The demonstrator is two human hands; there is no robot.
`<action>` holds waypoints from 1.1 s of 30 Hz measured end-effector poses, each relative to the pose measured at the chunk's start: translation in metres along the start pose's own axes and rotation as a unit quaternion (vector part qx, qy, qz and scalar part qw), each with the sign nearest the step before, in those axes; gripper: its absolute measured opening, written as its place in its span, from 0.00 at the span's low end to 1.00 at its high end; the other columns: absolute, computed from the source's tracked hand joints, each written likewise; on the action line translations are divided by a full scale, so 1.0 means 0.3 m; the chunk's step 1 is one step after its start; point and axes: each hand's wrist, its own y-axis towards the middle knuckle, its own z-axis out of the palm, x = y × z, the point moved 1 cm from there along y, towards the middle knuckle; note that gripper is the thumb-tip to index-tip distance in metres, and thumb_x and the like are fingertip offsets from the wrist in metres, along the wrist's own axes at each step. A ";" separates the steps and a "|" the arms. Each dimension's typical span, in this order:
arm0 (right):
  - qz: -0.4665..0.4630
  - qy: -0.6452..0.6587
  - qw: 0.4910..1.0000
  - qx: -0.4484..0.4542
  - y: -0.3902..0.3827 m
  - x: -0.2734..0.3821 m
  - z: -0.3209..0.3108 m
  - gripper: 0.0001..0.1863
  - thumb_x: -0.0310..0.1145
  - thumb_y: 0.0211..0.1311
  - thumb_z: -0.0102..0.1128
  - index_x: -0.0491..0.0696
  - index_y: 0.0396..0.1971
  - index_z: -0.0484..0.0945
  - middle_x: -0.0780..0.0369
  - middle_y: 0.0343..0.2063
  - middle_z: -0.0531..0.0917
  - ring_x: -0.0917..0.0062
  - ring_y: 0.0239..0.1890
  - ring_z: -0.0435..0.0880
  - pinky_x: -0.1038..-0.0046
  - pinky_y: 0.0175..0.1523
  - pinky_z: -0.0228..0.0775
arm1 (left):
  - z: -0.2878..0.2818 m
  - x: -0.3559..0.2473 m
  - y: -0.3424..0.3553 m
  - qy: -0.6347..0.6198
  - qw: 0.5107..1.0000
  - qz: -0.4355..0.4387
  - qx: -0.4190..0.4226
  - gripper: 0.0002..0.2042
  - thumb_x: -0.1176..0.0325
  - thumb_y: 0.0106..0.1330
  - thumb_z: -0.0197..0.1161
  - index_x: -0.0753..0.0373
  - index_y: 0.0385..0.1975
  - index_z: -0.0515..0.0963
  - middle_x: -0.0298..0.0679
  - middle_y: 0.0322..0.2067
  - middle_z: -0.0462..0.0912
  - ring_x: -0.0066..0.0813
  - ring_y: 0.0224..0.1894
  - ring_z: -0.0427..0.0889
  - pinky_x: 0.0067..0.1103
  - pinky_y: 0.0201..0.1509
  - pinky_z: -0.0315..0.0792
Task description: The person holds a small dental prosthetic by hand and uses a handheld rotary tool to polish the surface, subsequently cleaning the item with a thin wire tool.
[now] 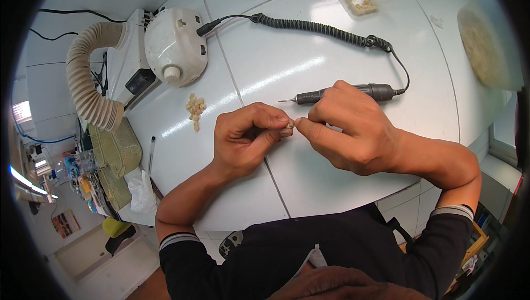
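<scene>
My left hand [246, 134] pinches a tiny cream, tooth-like piece [290, 126] between thumb and forefinger, above the white table. My right hand [353, 130] is closed, its thumb and finger meeting the piece from the right side. Whether the right fingertips grip something of their own is too small to tell. Just behind the right hand lies a dark rotary handpiece [381, 91] with a thin metal bit pointing left; the knuckles partly cover it. To the left, beyond my left hand, sits a small heap of similar cream pieces [195, 108].
A coiled black cord [314, 29] links the handpiece to a white control unit [175, 46]. Beside it bends a ribbed suction hose [83, 73]. A small clear box [359, 3] holds cream pieces at the back. A pen [152, 155], green basket [118, 148] and plastic bag [142, 192] stand left.
</scene>
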 end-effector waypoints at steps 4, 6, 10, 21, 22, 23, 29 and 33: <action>0.007 0.016 1.000 0.026 -0.005 0.003 0.000 0.08 0.22 0.55 0.69 0.39 0.36 0.84 0.60 0.30 0.74 0.67 0.32 0.75 0.65 0.38 0.67 | 0.000 0.001 0.006 -0.013 1.000 -0.007 0.001 0.09 0.92 0.72 0.64 0.73 0.43 0.85 0.49 0.47 0.90 0.30 0.48 0.93 0.23 0.54 0.90; 0.014 0.014 1.000 0.005 0.006 -0.006 -0.001 0.12 0.18 0.51 0.71 0.39 0.38 0.85 0.61 0.29 0.76 0.70 0.30 0.75 0.67 0.36 0.65 | 0.003 -0.002 0.003 -0.014 1.000 -0.014 -0.005 0.09 0.92 0.72 0.63 0.73 0.44 0.85 0.48 0.47 0.90 0.31 0.48 0.93 0.24 0.55 0.90; 0.026 0.038 0.999 -0.013 0.007 -0.003 0.006 0.16 0.14 0.48 0.73 0.39 0.39 0.87 0.62 0.29 0.77 0.72 0.28 0.75 0.69 0.34 0.64 | 0.002 0.001 0.002 0.013 1.000 0.010 0.001 0.09 0.90 0.73 0.65 0.71 0.46 0.86 0.47 0.47 0.91 0.30 0.49 0.93 0.23 0.55 0.90; 0.026 0.018 0.996 -0.084 0.038 0.011 -0.042 0.13 0.14 0.46 0.74 0.41 0.34 0.86 0.62 0.28 0.75 0.71 0.28 0.73 0.68 0.33 0.62 | 0.002 -0.023 0.015 -0.001 0.999 -0.034 -0.008 0.09 0.83 0.78 0.67 0.69 0.53 0.86 0.43 0.49 0.93 0.27 0.53 0.93 0.19 0.53 0.87; 0.012 0.015 0.996 -0.091 0.037 0.010 -0.038 0.14 0.13 0.45 0.74 0.40 0.35 0.87 0.63 0.26 0.75 0.74 0.25 0.71 0.70 0.31 0.59 | 0.003 -0.020 0.014 -0.009 0.999 -0.029 -0.010 0.09 0.82 0.78 0.66 0.69 0.54 0.85 0.44 0.50 0.93 0.28 0.54 0.93 0.19 0.53 0.87; 0.012 0.015 0.996 -0.090 0.035 0.007 -0.036 0.14 0.13 0.45 0.74 0.40 0.35 0.87 0.63 0.26 0.75 0.74 0.25 0.71 0.70 0.31 0.59 | 0.003 -0.018 0.014 -0.009 0.999 -0.029 -0.010 0.09 0.82 0.78 0.66 0.69 0.54 0.85 0.44 0.50 0.93 0.28 0.54 0.93 0.19 0.53 0.87; 0.008 -0.001 0.998 -0.065 0.028 0.006 -0.024 0.14 0.13 0.47 0.74 0.40 0.36 0.87 0.63 0.27 0.75 0.74 0.25 0.70 0.69 0.31 0.58 | 0.004 -0.020 0.012 -0.005 0.999 -0.037 -0.005 0.09 0.82 0.79 0.67 0.69 0.54 0.84 0.44 0.50 0.93 0.28 0.54 0.93 0.19 0.51 0.88; 0.016 -0.016 1.000 -0.021 0.028 0.010 -0.034 0.12 0.17 0.51 0.71 0.38 0.37 0.86 0.61 0.31 0.76 0.70 0.31 0.75 0.67 0.36 0.64 | 0.004 -0.022 0.013 -0.006 0.999 -0.048 -0.009 0.08 0.82 0.78 0.68 0.69 0.53 0.84 0.44 0.49 0.94 0.27 0.52 0.93 0.19 0.51 0.88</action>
